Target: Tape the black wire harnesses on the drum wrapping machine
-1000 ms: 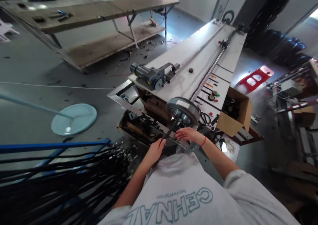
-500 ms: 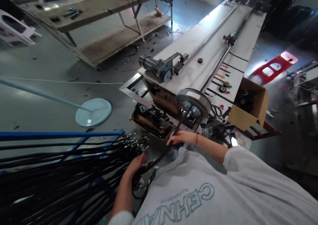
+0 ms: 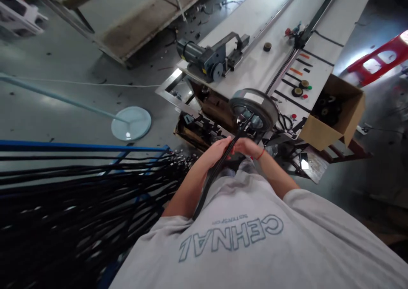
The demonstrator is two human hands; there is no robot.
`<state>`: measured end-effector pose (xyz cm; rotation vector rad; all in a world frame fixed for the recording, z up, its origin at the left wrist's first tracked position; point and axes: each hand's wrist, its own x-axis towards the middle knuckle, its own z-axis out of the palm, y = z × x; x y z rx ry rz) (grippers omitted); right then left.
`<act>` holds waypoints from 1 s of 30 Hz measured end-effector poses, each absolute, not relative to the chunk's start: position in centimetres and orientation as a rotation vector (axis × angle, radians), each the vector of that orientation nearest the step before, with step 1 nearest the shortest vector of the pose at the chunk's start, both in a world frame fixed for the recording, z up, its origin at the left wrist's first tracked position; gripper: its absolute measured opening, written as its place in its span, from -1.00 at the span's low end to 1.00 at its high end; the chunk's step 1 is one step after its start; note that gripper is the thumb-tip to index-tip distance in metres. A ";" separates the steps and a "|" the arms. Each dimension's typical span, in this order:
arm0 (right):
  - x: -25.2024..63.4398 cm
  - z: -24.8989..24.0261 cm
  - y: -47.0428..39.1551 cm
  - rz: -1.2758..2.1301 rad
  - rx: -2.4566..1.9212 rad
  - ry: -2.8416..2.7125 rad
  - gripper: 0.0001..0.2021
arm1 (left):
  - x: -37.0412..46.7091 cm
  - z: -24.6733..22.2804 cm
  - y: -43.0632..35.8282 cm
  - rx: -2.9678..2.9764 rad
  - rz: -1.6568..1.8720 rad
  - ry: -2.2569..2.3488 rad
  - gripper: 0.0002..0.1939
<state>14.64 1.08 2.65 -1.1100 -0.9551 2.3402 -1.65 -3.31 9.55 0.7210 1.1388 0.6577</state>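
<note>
A black cable bundle (image 3: 214, 174) runs from the middle of a large ring-shaped wheel (image 3: 270, 107) at the bench's near end, down past my left forearm. My left hand (image 3: 220, 148) is closed around the bundle just below the wheel. Close beside it, my right hand (image 3: 245, 147), with a red string on the wrist, also grips the bundle; its fingertips are partly hidden. Beyond the wheel, the bundle stretches along the bench to a dark clamp-like fixture (image 3: 298, 40).
Many black cables (image 3: 95, 195) hang on a blue rack (image 3: 79, 146) at left. A motor unit (image 3: 204, 59) sits on the white bench (image 3: 248, 63). Right of the wheel are scissors (image 3: 284, 122), tape rolls (image 3: 297, 92) and a cardboard box (image 3: 325, 134). A round stand base (image 3: 137, 125) is on the floor.
My left hand has moved up and right from near the rack to the cable bundle beside my right hand. The view has shifted, bringing the bench closer.
</note>
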 end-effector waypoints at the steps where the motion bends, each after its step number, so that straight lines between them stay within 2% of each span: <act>1: 15.6 3.2 3.0 2.259 -1.098 -0.844 -0.84 | -2.1 9.9 -4.5 0.709 0.644 1.090 -0.59; 5: 16.8 4.5 7.7 1.838 -1.039 -0.247 -0.84 | -3.7 10.2 -7.6 0.812 0.590 0.998 -0.56; 10: 15.7 4.8 8.9 1.657 -0.989 -0.148 -0.85 | -7.5 6.2 -10.2 0.714 0.536 0.988 -0.56; 16: 12.1 5.1 4.7 1.960 -1.034 -0.254 -0.49 | -13.4 0.3 -14.3 0.449 0.382 1.098 -0.55; 20: 8.8 4.8 0.4 2.217 -1.161 -0.334 -0.51 | -15.8 -1.0 -14.3 0.536 0.249 1.408 -0.56; 22: 7.9 4.7 -1.0 2.338 -1.157 -0.431 -0.53 | -15.7 -0.8 -12.5 0.603 0.289 1.493 -0.56; 27: 6.8 4.7 -4.1 2.530 -1.129 -0.985 -0.52 | -9.5 1.9 -3.7 0.539 0.502 1.276 -0.58; 30: 5.4 5.2 -6.5 2.587 -1.150 -1.224 -0.59 | -3.4 4.4 1.5 0.447 0.560 1.102 -0.60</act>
